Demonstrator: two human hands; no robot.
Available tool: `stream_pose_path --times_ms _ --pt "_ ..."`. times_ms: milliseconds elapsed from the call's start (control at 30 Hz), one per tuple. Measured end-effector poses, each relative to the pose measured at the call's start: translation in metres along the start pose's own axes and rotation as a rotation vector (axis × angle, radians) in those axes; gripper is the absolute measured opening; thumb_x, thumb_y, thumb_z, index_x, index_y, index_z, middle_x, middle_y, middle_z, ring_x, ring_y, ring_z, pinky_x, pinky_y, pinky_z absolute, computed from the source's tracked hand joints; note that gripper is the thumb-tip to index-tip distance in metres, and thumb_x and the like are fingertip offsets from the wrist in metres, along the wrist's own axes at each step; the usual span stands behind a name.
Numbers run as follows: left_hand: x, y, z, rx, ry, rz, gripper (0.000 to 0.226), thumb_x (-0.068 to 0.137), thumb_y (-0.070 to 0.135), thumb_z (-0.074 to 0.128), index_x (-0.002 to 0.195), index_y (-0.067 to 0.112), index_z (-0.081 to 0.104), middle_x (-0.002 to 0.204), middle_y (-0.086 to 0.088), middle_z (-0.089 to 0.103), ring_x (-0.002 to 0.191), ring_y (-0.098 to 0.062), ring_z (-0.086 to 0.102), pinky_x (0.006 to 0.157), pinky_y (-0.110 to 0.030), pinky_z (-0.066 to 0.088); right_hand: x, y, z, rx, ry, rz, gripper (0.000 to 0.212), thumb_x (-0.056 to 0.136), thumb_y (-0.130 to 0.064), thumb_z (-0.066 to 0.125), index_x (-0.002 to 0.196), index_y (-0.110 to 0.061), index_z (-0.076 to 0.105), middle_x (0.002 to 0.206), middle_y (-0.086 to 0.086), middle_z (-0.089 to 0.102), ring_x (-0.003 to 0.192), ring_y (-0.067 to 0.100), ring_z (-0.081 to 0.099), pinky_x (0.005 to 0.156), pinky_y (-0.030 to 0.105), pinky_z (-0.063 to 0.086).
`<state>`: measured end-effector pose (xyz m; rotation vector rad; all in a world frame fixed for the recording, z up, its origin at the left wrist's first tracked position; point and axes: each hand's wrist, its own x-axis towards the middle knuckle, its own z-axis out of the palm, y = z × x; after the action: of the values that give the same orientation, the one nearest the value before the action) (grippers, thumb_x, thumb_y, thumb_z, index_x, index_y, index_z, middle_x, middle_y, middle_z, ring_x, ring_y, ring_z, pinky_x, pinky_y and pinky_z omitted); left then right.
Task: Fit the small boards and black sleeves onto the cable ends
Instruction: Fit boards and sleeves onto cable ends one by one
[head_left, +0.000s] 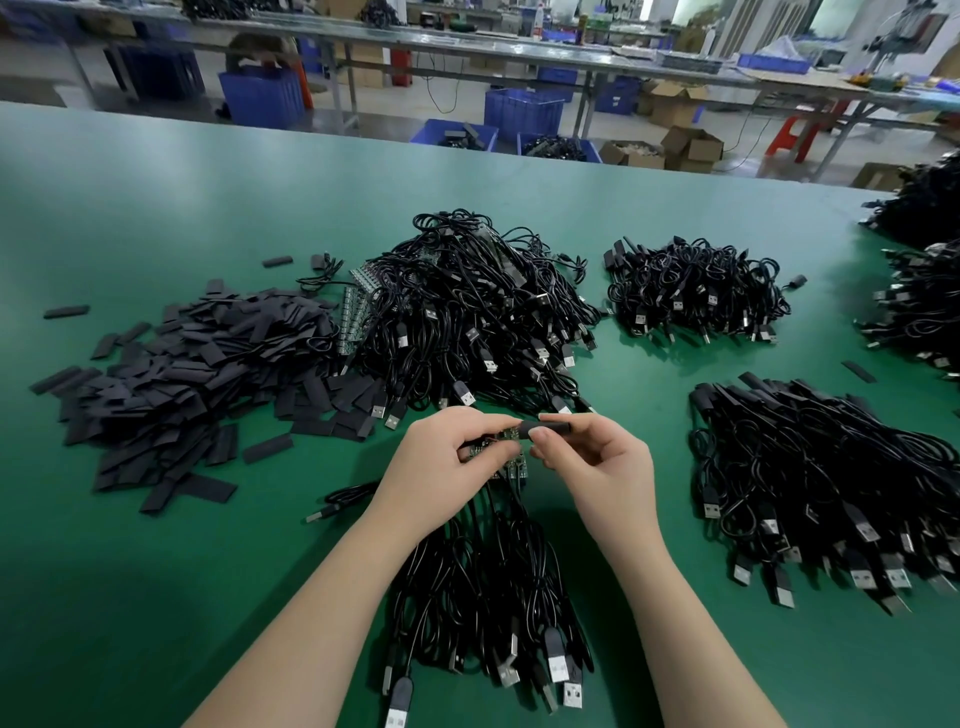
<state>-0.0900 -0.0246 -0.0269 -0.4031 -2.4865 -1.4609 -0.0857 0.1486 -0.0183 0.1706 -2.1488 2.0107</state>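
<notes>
My left hand (441, 462) grips a bunch of cable ends with small green boards (511, 464) on them. My right hand (597, 457) pinches a black sleeve (545, 428) between thumb and fingers, right beside one board end (506, 434) held by my left fingertips. The cables (488, 582) of this bunch hang down toward me between my forearms, with USB plugs (558, 665) at their ends. A heap of loose black sleeves (192, 364) lies at the left.
The green table (156, 571) holds a big tangle of black USB cables (478, 312) behind my hands, a smaller pile (696, 291) to the back right, and a sleeved bundle (831, 478) at the right. More cables (924, 291) crowd the right edge. Benches and blue crates (522, 111) stand beyond.
</notes>
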Motion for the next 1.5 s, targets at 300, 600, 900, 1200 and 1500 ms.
stream_pose_path --times_ms 300,600,900,1200,1500 --pt "0.0000 0.0004 -0.0007 0.002 0.025 -0.025 0.023 0.087 0.028 0.071 0.108 0.038 0.072 0.097 0.024 0.067 0.096 0.007 0.059 0.070 -0.007 0.043 -0.0022 0.0014 0.0032 -0.021 0.022 -0.022 0.021 0.081 -0.012 0.080 0.080 -0.032 0.074 0.077 -0.002 0.075 0.073 0.016 0.072 0.069 0.019 0.055" --pt "-0.0008 0.0011 -0.0003 -0.006 -0.002 -0.014 0.023 0.088 0.032 0.070 0.110 0.038 0.071 0.097 0.022 0.067 0.096 0.006 0.060 0.072 -0.009 0.045 -0.0050 0.0030 0.0079 -0.052 0.027 -0.073 0.022 0.079 -0.008 0.081 0.081 -0.028 0.071 0.078 -0.011 0.074 0.071 0.003 0.069 0.067 0.013 0.051" --pt "-0.0012 0.0011 -0.0010 -0.044 -0.018 0.010 0.028 0.084 0.025 0.074 0.109 0.038 0.072 0.096 0.025 0.069 0.094 0.004 0.062 0.075 -0.009 0.044 -0.0015 0.0026 0.0035 -0.031 -0.035 -0.019 0.022 0.080 -0.008 0.080 0.077 -0.029 0.072 0.071 -0.009 0.072 0.067 0.004 0.067 0.064 0.014 0.051" --pt "-0.0031 0.0028 -0.0018 -0.080 -0.019 -0.040 0.040 0.074 0.041 0.079 0.108 0.056 0.065 0.094 0.027 0.070 0.096 0.006 0.064 0.086 -0.009 0.046 -0.0005 0.0026 0.0008 0.022 -0.121 0.080 0.011 0.082 -0.010 0.078 0.080 -0.020 0.075 0.077 0.000 0.075 0.073 0.009 0.070 0.069 0.019 0.055" --pt "-0.0015 0.0052 -0.0009 0.034 0.033 -0.029 0.023 0.087 0.028 0.071 0.108 0.037 0.072 0.100 0.030 0.068 0.098 0.011 0.062 0.090 -0.017 0.051 0.0012 0.0045 0.0015 0.163 -0.018 0.179 0.017 0.087 -0.016 0.075 0.075 -0.027 0.077 0.070 0.000 0.072 0.067 0.007 0.066 0.067 0.017 0.053"
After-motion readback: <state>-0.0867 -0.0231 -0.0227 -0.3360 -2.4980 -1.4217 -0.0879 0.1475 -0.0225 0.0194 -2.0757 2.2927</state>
